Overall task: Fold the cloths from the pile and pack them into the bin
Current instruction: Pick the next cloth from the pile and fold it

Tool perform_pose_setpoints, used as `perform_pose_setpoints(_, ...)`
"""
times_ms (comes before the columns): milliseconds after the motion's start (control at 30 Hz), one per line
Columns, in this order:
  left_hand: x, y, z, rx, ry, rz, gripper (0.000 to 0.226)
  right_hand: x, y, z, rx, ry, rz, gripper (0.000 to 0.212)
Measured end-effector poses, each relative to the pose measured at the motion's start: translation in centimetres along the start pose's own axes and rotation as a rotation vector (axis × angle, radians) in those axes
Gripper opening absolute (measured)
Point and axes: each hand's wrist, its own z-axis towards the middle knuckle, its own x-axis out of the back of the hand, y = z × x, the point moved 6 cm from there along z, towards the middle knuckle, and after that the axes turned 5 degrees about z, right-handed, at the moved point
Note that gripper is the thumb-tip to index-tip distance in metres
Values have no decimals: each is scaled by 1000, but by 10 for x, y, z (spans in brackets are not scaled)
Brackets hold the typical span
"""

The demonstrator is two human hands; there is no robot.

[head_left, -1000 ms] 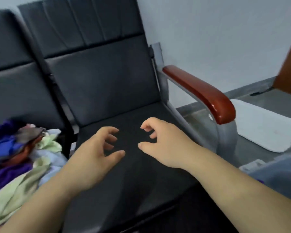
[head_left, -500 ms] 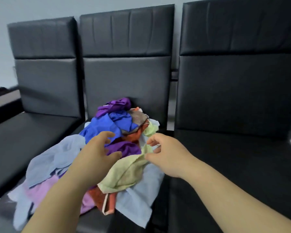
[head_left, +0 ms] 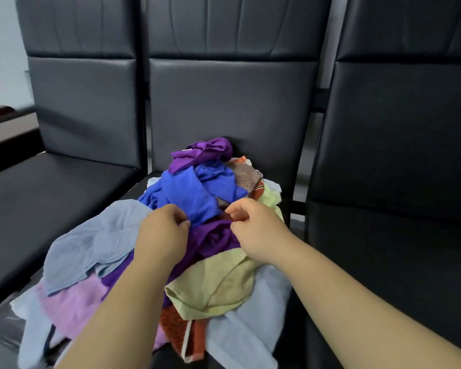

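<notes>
Stretching front-to-back along the seat (head_left: 294, 331), cloth pile (head_left: 210, 241).

One head-worn wide-angle camera serves as the only view. It faces forward and down, close above the cloth pile (head_left: 192, 193) on the middle chair (head_left: 232, 107) of a row.

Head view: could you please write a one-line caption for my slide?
Left hand and right hand, fingers curled, over a pile of coloured cloths on the middle black chair.
</notes>
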Motion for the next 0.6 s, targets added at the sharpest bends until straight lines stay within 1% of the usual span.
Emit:
perform_pose_setpoints(33,1,1,1,11,14,-12,2,3,4,0,-13,7,8,26)
perform_pose_setpoints(133,8,12,-4,4,33,-58,13,16,11,-3,-64,50,103,18)
perform_pose_setpoints(200,17,27,-12,-45,43,-134,16,24,10,-7,-119,76,247,12)
perform_pose_setpoints(267,23,41,-24,-101,15,-206,17,26,5,-13,-201,44,406,9)
perform_pose_setpoints(300,23,45,-30,-119,-22,-256,17,24,4,-16,-256,-1,478,13)
perform_pose_setpoints(367,17,49,-42,-112,-155,-444,19,18,2,-24,-379,-99,616,29)
perform_pose_setpoints(433,14,53,-50,-112,-272,-598,18,14,0,-31,-453,-168,684,43)
perform_pose_setpoints(467,15,55,-54,-126,-312,-643,14,13,-2,-34,-466,-195,691,46)
perform_pose_setpoints(533,19,60,-61,-156,-379,-720,5,12,-3,-38,-464,-229,678,47)
perform_pose_setpoints(600,22,65,-69,-188,-437,-782,2,12,-3,-42,-457,-252,671,42)
